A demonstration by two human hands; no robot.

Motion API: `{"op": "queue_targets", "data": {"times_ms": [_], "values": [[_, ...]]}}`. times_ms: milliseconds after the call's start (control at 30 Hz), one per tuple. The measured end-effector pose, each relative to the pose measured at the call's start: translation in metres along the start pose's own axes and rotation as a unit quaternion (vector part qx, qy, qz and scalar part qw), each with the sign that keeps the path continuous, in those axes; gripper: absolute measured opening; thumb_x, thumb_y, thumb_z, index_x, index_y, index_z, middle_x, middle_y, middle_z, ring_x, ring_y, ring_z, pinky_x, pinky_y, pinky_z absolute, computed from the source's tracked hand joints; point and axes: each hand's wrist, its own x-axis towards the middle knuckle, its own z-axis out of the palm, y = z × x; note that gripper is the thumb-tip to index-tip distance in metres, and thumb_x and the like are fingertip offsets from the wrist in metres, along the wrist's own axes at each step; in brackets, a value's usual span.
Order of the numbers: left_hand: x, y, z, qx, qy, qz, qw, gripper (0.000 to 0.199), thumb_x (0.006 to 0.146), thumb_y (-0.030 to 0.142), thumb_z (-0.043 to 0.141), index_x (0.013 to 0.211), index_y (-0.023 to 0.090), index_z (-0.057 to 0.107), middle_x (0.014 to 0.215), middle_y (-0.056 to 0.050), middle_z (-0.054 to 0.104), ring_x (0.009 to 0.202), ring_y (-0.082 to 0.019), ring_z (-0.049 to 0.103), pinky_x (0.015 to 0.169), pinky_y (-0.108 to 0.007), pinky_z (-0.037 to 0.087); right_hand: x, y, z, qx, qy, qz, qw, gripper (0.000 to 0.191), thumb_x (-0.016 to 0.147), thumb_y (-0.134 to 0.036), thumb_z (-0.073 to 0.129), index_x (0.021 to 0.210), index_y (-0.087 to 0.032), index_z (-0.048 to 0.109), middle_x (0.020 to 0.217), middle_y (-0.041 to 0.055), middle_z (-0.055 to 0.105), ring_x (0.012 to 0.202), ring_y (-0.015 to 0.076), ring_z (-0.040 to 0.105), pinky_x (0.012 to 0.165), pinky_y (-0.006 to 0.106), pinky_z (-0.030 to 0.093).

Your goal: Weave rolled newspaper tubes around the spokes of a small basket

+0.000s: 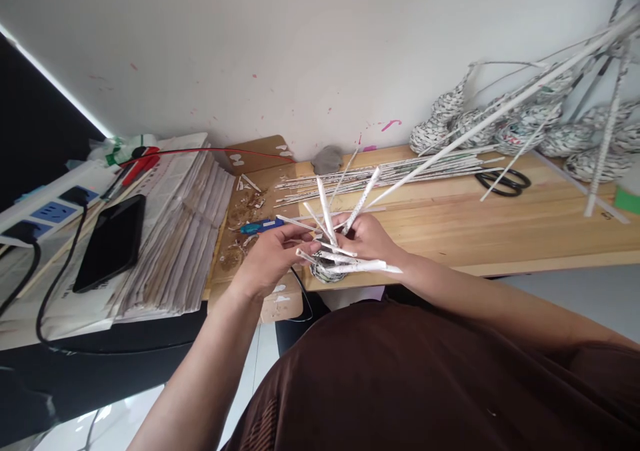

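Between my hands, at the table's front edge, is a small woven basket of rolled newspaper [327,274], with several white paper tubes [325,204] sticking out of it in different directions. My left hand [280,254] is closed at its left side, thumb and fingers pinching among the tube ends. Wrapped around the right side is my right hand [367,237], its fingertips partly hidden behind the tubes. One long white paper tube [450,147] runs from the basket up to the far right.
A newspaper stack [185,217] with a black phone [113,241] and a power strip [55,204] stands left. Behind lie a blue-handled tool [261,225], a bundle of paper tubes [390,171] and black-handled scissors [503,181]. Woven gourd shapes [430,127] crowd the back right.
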Motion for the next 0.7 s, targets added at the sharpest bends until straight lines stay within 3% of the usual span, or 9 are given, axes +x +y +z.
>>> {"op": "queue_targets", "data": {"times_ms": [100,233,400,700], "values": [[0.003,0.003,-0.001,-0.034,-0.019,-0.046,0.998,0.031,0.063,0.025,0.090,0.090,0.014,0.080,0.086,-0.006,0.077,0.068,-0.012,0.067,0.062,-0.022,0.054,0.003,0.004,-0.001,0.016,0.000,-0.003,1.000,0.018,0.071,-0.030,0.074,0.079,-0.014,0.072,0.075,0.0053,0.072,0.067,0.0170,0.065,0.062,0.027,0.050],[0.007,0.007,0.003,-0.102,0.002,-0.082,0.991,0.032,0.056,0.016,0.090,0.086,0.013,0.079,0.076,-0.004,0.074,0.061,-0.011,0.065,0.055,-0.020,0.054,0.012,0.007,-0.006,0.043,0.004,0.006,0.999,0.015,0.068,-0.026,0.075,0.077,-0.014,0.072,0.071,0.0032,0.071,0.063,0.0157,0.064,0.061,0.027,0.050],[0.012,0.013,0.013,-0.117,0.035,-0.069,0.990,0.037,0.049,0.010,0.088,0.084,0.013,0.079,0.078,-0.003,0.074,0.061,-0.011,0.066,0.052,-0.018,0.054,0.027,0.002,-0.017,-0.025,-0.015,-0.007,1.000,0.006,0.068,-0.019,0.075,0.072,-0.015,0.074,0.071,0.0026,0.073,0.066,0.0167,0.066,0.062,0.026,0.050],[0.030,0.018,0.027,-0.067,0.067,-0.034,0.995,0.041,0.041,0.017,0.092,0.079,0.014,0.078,0.071,0.000,0.072,0.058,-0.009,0.062,0.053,-0.017,0.051,0.041,0.001,-0.021,0.054,0.047,0.033,0.997,0.018,0.054,-0.009,0.079,0.066,-0.015,0.067,0.064,0.0020,0.071,0.063,0.0188,0.066,0.064,0.030,0.056]]}}
